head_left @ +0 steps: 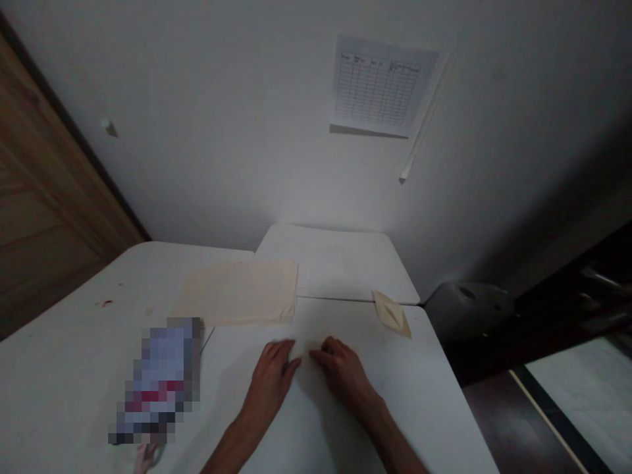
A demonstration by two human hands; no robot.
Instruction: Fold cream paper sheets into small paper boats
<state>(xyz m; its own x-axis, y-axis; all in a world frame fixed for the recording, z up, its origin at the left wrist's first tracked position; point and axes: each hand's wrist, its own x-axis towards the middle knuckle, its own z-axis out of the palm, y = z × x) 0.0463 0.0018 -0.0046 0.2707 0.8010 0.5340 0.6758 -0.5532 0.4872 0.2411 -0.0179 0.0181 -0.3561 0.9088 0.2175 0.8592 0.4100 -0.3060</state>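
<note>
My left hand [273, 372] is over the white table, its thumb and fingertips a little apart with nothing visible between them. Close by on the right, my right hand [343, 372] has its fingers curled in and its thumb near them; whatever they might hold is hidden. A faint tan patch shows on the tabletop between the two hands, too dim to name. Beyond my left hand lies a flat stack of cream paper sheets [241, 293], with creased corners at its near right. A folded piece of cream paper [392, 315] rests past my right hand, near the table's right side.
A pixelated bluish object [160, 375] lies on the left tabletop [64, 355], which bears small red marks. The tables meet the wall, where a printed chart [378, 85] hangs. A grey rounded container [469, 306] stands beyond the right edge; a wooden door [49, 171] is at left.
</note>
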